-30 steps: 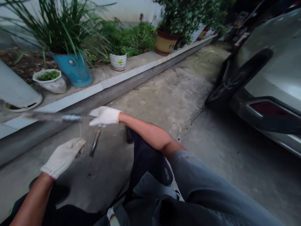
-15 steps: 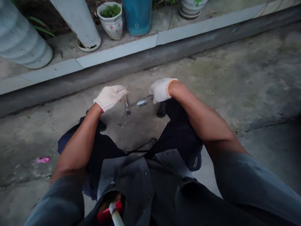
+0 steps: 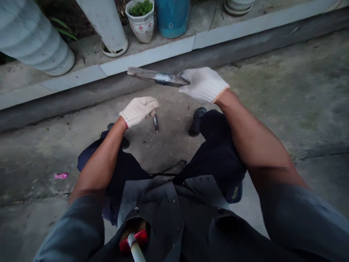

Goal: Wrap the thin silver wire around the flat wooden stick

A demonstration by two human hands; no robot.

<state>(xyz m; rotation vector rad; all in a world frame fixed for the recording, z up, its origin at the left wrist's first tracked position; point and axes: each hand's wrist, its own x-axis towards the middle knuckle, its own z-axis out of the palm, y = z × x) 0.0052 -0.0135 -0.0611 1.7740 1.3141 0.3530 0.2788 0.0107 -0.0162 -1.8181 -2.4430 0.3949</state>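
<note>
My right hand (image 3: 203,84), in a white glove, is closed round one end of a long metal tool (image 3: 156,77) with tape wound about its middle. The tool is raised above the concrete ground and points left, blurred by motion. My left hand (image 3: 139,110), also gloved, is lower, with its fingers curled on a small dark metal rod (image 3: 155,123) that stands on the concrete between my feet. I am crouched, with dark trousers and black shoes below the hands.
A raised kerb (image 3: 147,58) runs across the top, bearing a white flowered pot (image 3: 141,21), a blue pot (image 3: 172,16) and pale ribbed containers (image 3: 32,40). A pink scrap (image 3: 61,176) lies on the ground at left. A cigarette and a red pack (image 3: 133,242) show at my shirt pocket.
My right hand has lifted the taped tool up and away from the small rod. My left hand stays down on the rod. The view has shifted slightly.
</note>
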